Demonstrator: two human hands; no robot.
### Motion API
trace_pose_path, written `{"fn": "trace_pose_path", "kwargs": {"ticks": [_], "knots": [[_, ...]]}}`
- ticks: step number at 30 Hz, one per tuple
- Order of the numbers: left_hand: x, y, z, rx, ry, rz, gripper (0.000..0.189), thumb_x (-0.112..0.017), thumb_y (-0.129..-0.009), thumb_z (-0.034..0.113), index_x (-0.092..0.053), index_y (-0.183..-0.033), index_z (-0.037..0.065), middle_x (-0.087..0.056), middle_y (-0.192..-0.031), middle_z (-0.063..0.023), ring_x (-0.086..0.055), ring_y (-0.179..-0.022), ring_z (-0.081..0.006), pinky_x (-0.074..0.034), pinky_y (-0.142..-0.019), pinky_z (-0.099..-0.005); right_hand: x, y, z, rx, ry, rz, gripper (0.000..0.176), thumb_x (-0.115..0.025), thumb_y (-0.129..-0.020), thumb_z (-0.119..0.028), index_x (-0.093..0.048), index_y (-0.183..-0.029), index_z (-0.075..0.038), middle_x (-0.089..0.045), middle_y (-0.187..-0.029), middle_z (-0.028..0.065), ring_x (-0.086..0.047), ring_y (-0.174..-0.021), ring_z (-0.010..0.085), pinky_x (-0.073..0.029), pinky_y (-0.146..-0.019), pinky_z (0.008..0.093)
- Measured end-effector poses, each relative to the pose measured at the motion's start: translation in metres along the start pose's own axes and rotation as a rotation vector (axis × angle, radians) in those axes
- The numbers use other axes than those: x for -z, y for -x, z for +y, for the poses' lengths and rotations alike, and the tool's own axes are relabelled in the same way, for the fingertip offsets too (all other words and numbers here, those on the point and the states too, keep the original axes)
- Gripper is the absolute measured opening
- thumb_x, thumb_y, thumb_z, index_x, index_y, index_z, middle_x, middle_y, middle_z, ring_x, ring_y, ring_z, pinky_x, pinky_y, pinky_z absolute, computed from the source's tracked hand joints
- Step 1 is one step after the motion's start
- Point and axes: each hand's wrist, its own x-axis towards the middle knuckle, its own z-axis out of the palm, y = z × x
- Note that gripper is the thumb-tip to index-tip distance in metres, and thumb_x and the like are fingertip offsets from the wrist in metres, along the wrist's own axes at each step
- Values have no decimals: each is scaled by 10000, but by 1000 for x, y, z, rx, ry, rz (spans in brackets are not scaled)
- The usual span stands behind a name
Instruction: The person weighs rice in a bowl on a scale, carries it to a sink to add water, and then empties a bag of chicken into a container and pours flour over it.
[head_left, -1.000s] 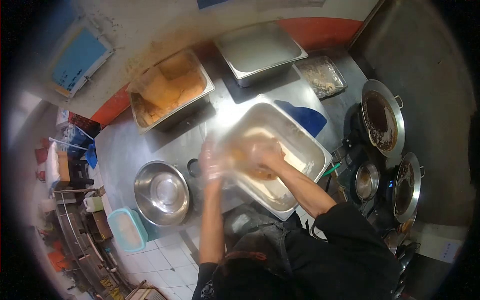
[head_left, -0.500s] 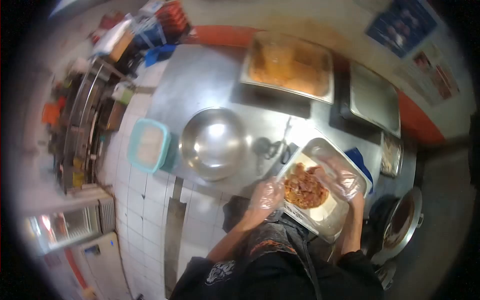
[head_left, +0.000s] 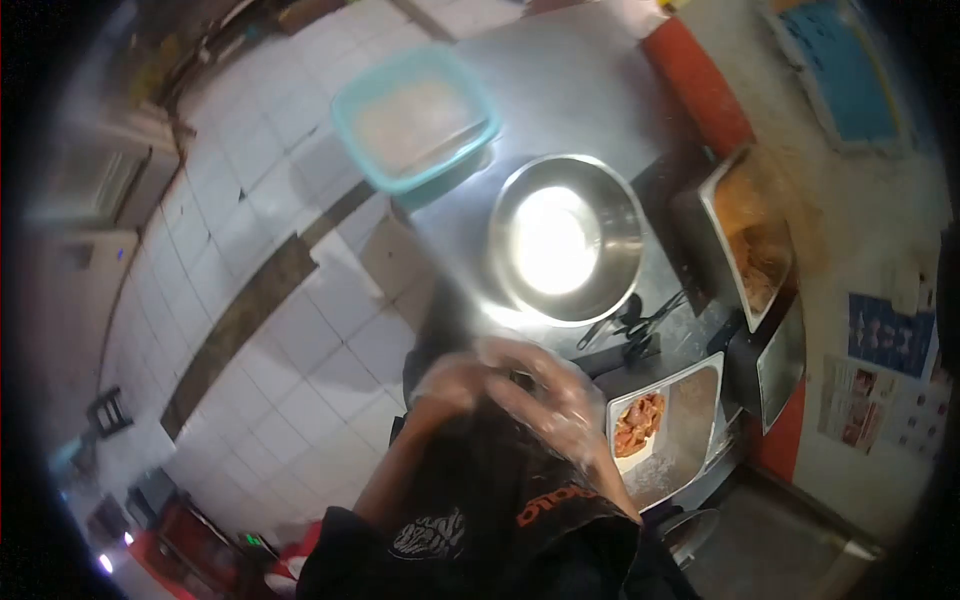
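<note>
My two hands wear clear plastic gloves and meet in front of my dark apron, blurred by motion. My left hand (head_left: 447, 385) is bent inward, its fingers hidden or smeared where the hands come together. My right hand (head_left: 555, 405) has curved fingers set apart, with a dark gap between them, and its fingertips reach my left hand. Right of them is a metal tray (head_left: 690, 425) with pieces of reddish, sauced meat (head_left: 638, 425) at its near end. Just beyond my hands stands a shiny steel bowl (head_left: 622, 225).
A turquoise plastic tub (head_left: 375, 165) with pale contents sits at the table's left corner. Black-handled scissors (head_left: 640, 335) lie by the bowl. Along the wall stand a pan of orange food (head_left: 750, 235) and another metal pan (head_left: 780, 370). White floor tiles (head_left: 265, 375) extend left.
Both hands have left the meat tray and come together in front of my apron. The camera view has turned left, so bowl and tub appear farther right and the tray lower.
</note>
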Motion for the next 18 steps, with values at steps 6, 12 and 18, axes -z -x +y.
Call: {"fn": "trace_pose_path", "kwargs": {"ticks": [6, 12, 18], "knots": [[30, 95, -53, 318, -518, 512, 231, -574, -898, 239, -623, -901, 14, -644, -757, -130, -618, -684, -313, -491, -643, -395, -115, -77, 185, -148, -507, -40, 365, -611, -951, -194, -531, -1278, -54, -509, -1377, 45, -531, -1141, 132, -452, -955, 273], [4, 140, -149, 964, 693, 915, 267, -591, -941, 315, -614, -898, 52, -579, -679, -26, -533, -552, -98, -417, -512, -252, -103, -142, 356, -787, 460, 178, 446, -549, -941, -320, -525, -1308, -69, -555, -1283, 101, -552, -1139, 257, -412, -997, 351], [-35, 142, -211, 961, 754, 1017, 233, -619, -937, 282, -611, -882, 56, -588, -697, -21, -537, -606, -99, -438, -580, -247, -45, -101, 487, -415, 525, 755, 472, -575, -913, -281, -506, -1305, -27, -587, -1229, 137, -602, -1022, 235, -457, -913, 366]]}}
